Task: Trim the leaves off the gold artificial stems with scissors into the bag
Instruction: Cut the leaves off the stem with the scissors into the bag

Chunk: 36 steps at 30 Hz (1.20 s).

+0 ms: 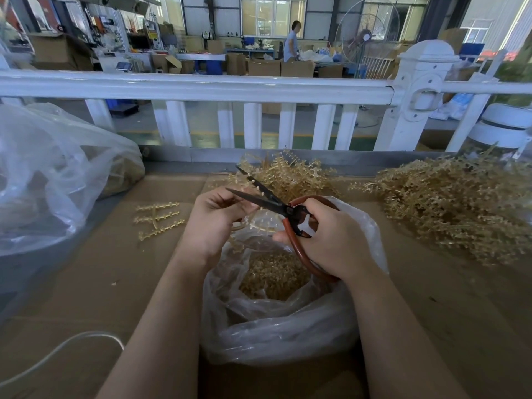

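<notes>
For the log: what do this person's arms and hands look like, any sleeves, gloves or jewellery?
Both forearms are bare as far as the frame shows, with no sleeves in view. The left hand and right hand wear no gloves. No rings, watch or bracelet can be seen on the visible sides of the fingers and wrists. No markings or tape show either.

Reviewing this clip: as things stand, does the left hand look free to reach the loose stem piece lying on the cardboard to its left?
Probably not yet. The path across the cardboard to the loose stem piece looks unobstructed, but the left hand is already pinching a stem between the open scissors, so it would have to let go first.
</notes>
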Each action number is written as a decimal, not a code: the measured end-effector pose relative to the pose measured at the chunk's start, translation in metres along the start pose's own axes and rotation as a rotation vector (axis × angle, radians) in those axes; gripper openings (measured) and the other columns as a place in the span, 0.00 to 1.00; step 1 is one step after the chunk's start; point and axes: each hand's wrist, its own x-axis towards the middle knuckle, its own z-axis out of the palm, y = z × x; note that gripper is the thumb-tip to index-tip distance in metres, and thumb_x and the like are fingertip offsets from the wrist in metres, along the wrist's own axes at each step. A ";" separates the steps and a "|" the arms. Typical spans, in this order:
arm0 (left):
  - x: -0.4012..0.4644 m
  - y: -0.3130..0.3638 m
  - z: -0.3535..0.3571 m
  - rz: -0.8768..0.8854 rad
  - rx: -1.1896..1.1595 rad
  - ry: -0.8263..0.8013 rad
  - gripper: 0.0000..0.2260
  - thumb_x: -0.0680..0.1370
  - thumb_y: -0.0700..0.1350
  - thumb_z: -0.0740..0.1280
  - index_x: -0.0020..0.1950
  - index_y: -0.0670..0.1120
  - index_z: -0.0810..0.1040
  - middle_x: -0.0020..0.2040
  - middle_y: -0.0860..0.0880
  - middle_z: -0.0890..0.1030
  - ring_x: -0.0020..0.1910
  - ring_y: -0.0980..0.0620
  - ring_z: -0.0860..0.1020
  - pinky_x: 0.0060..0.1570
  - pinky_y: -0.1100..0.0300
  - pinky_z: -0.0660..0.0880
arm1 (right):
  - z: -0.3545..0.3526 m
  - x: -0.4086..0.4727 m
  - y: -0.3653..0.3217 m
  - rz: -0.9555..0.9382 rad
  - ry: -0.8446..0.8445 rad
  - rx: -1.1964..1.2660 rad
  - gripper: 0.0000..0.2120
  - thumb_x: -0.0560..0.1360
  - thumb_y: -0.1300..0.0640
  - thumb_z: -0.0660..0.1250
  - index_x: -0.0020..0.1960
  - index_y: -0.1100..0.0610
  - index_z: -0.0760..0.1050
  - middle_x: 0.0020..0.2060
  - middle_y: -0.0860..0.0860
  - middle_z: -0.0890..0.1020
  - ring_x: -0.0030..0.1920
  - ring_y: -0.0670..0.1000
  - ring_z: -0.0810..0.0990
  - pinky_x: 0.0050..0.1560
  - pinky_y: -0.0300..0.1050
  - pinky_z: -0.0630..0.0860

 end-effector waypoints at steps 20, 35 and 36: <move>0.000 -0.004 0.004 -0.008 -0.011 -0.034 0.12 0.73 0.34 0.70 0.39 0.50 0.86 0.40 0.50 0.84 0.42 0.53 0.78 0.47 0.63 0.74 | 0.003 0.001 -0.004 0.028 0.011 0.022 0.28 0.64 0.18 0.57 0.47 0.39 0.72 0.37 0.34 0.76 0.42 0.34 0.75 0.36 0.28 0.66; 0.003 -0.011 0.004 0.019 -0.029 -0.048 0.06 0.67 0.44 0.74 0.39 0.42 0.81 0.35 0.53 0.82 0.36 0.59 0.77 0.39 0.69 0.74 | 0.001 0.002 -0.007 0.074 0.012 0.026 0.31 0.61 0.16 0.57 0.47 0.39 0.74 0.37 0.33 0.77 0.41 0.34 0.76 0.35 0.29 0.67; 0.003 -0.011 0.005 0.029 -0.025 -0.059 0.04 0.68 0.43 0.74 0.38 0.44 0.82 0.36 0.53 0.82 0.36 0.59 0.78 0.40 0.68 0.74 | 0.000 0.001 -0.008 0.067 0.011 0.020 0.29 0.62 0.17 0.58 0.47 0.39 0.73 0.37 0.33 0.76 0.41 0.34 0.76 0.35 0.29 0.66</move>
